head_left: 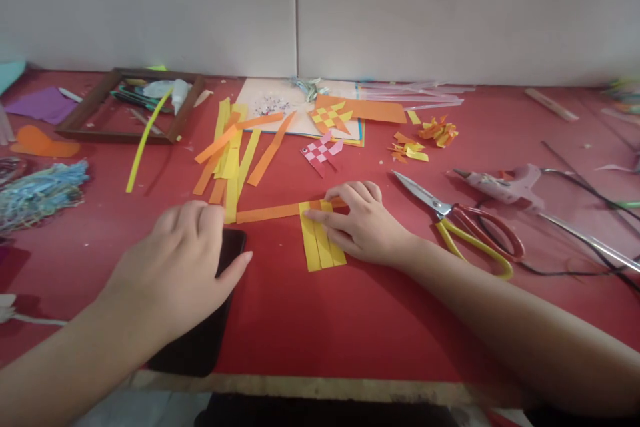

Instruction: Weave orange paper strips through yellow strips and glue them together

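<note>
My right hand lies on the red table, its fingers pressed flat on three short yellow paper strips where a long orange strip crosses them. My left hand rests with fingers bent over a black phone lying near the table's front edge. A loose pile of yellow and orange strips lies just beyond the hands.
Red-and-yellow scissors and a pink glue gun with its cable lie to the right. A small woven pink-and-white fish, an orange-yellow woven piece, paper scraps, a wooden frame and blue shredded paper sit further back and left.
</note>
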`<state>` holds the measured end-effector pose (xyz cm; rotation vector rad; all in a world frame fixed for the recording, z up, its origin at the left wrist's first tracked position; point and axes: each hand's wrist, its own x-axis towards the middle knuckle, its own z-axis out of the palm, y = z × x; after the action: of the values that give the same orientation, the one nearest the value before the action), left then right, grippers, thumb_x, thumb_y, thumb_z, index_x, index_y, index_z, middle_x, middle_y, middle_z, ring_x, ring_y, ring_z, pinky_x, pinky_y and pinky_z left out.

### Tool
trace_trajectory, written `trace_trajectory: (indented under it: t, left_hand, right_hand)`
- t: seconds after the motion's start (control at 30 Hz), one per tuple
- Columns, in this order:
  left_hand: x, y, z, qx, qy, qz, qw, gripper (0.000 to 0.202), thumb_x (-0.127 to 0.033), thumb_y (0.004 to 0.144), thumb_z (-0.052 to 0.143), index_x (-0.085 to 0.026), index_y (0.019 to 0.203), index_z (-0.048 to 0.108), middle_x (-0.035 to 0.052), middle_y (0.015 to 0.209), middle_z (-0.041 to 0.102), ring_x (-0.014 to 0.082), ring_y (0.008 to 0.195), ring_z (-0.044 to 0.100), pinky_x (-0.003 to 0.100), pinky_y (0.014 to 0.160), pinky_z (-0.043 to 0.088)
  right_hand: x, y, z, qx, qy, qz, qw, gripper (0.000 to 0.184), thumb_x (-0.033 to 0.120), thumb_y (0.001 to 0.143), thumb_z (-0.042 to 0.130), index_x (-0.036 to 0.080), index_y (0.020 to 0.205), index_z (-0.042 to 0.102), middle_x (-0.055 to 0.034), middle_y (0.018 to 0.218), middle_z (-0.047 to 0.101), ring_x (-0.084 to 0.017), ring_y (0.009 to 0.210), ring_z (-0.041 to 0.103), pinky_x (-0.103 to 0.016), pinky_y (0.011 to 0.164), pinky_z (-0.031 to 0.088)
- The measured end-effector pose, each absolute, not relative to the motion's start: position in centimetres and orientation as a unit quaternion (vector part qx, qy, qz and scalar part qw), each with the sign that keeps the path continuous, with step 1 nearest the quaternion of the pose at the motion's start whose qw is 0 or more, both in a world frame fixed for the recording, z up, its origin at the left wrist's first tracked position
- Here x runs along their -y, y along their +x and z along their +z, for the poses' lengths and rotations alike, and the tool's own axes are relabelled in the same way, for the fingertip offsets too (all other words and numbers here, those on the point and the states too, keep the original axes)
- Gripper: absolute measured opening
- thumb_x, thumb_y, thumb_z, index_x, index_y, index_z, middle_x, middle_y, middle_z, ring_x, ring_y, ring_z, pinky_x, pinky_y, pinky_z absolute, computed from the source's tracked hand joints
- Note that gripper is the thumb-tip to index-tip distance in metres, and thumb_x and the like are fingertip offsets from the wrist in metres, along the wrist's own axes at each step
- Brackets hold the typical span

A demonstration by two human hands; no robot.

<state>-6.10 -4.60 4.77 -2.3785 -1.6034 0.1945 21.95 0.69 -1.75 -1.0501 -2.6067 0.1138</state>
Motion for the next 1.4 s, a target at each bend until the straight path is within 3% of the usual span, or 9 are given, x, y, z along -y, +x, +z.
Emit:
trace_trajectory:
  t: [0.17, 0.43, 0.63, 0.97, 1.4]
  left_hand:
    - [5.6, -6.0, 4.1, 0.616, -0.769, 0.134, 0.106, 0.035, -0.045, 0.085, 0.043, -0.015, 0.103, 0.047, 0.0166, 0.105, 0.054, 0.0306, 0.071, 0.061, 0.037, 0.047, 0.045]
    - [3.7, -4.8, 4.0, 0.631, -0.756, 0.162, 0.061, 0.040, -0.041, 0.083, 0.045, -0.009, 0.107, 0.048, 0.0214, 0.108, 0.052, 0.0355, 0.083, 0.061, 0.038, 0.054, 0.047]
    - [3.7, -4.8, 4.1, 0.612, -0.765, 0.194, 0.056, 0.043, -0.039, 0.086, 0.045, -0.009, 0.116, 0.047, 0.0203, 0.105, 0.049, 0.0335, 0.076, 0.062, 0.040, 0.061, 0.048]
    - [3.9, -4.5, 4.5, 0.617, -0.770, 0.138, 0.089, 0.031, -0.039, 0.084, 0.044, -0.013, 0.098, 0.050, 0.0165, 0.094, 0.052, 0.0311, 0.063, 0.061, 0.034, 0.045, 0.041]
    - [4.2, -4.0, 4.2, 0.620, -0.766, 0.143, 0.095, 0.035, -0.043, 0.084, 0.046, -0.011, 0.099, 0.049, 0.0172, 0.094, 0.051, 0.0320, 0.063, 0.062, 0.037, 0.048, 0.044]
  right_hand:
    - [-0.7, 21.9, -1.7, 0.916, -0.363, 0.032, 0.165, 0.035, 0.027, 0.096, 0.043, 0.035, 0.121, 0.066, -0.0101, 0.109, 0.052, -0.022, 0.097, 0.045, -0.044, 0.089, 0.031]
    - [-0.8, 21.9, -1.9, 0.917, -0.360, 0.027, 0.170, 0.036, 0.028, 0.096, 0.043, 0.035, 0.123, 0.065, -0.0109, 0.110, 0.051, -0.023, 0.098, 0.044, -0.045, 0.090, 0.031]
    - [-0.8, 22.0, -2.1, 0.919, -0.353, 0.027, 0.173, 0.036, 0.028, 0.096, 0.043, 0.034, 0.123, 0.065, -0.0109, 0.110, 0.051, -0.024, 0.100, 0.043, -0.046, 0.090, 0.030]
    - [-0.8, 21.9, -1.8, 0.918, -0.359, 0.037, 0.164, 0.035, 0.027, 0.096, 0.043, 0.033, 0.122, 0.066, -0.0106, 0.110, 0.050, -0.023, 0.101, 0.043, -0.045, 0.092, 0.029]
    - [-0.8, 21.9, -1.9, 0.917, -0.357, 0.035, 0.174, 0.035, 0.027, 0.096, 0.043, 0.034, 0.121, 0.066, -0.0100, 0.110, 0.051, -0.023, 0.100, 0.042, -0.045, 0.091, 0.030]
